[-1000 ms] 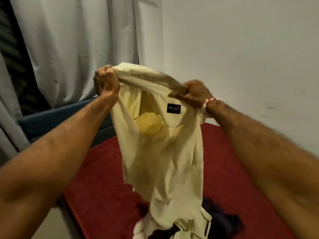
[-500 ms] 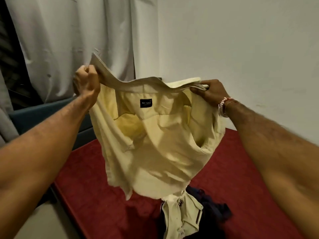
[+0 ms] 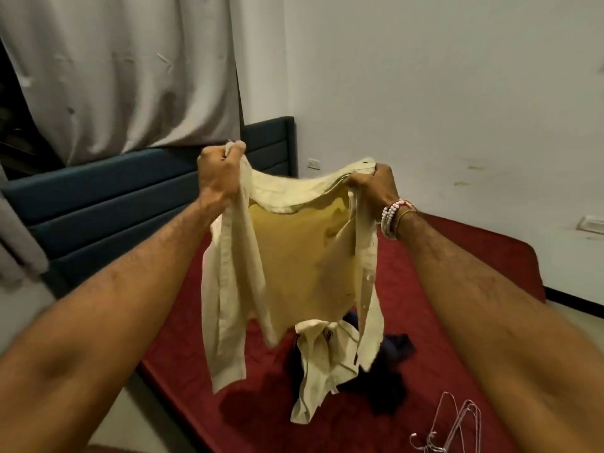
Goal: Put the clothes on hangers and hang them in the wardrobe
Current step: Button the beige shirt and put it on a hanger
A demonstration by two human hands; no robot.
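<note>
— Head camera: we are holding the yellow shirt point(image 3: 294, 256) up over the bed point(image 3: 474, 273), left hand point(image 3: 217, 173) and right hand point(image 3: 372, 186) each clenching a side of the collar.

— So we are opening it for hanging; next we are probably needing a hanger point(image 3: 457, 420) from the bed, by the other clothes point(image 3: 327, 364).

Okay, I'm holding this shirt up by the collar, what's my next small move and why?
Probably free the right hand and reach for a hanger on the bed: the shirt hangs open from both hands, the left hand can hold it, and no hanger is in it.
</note>
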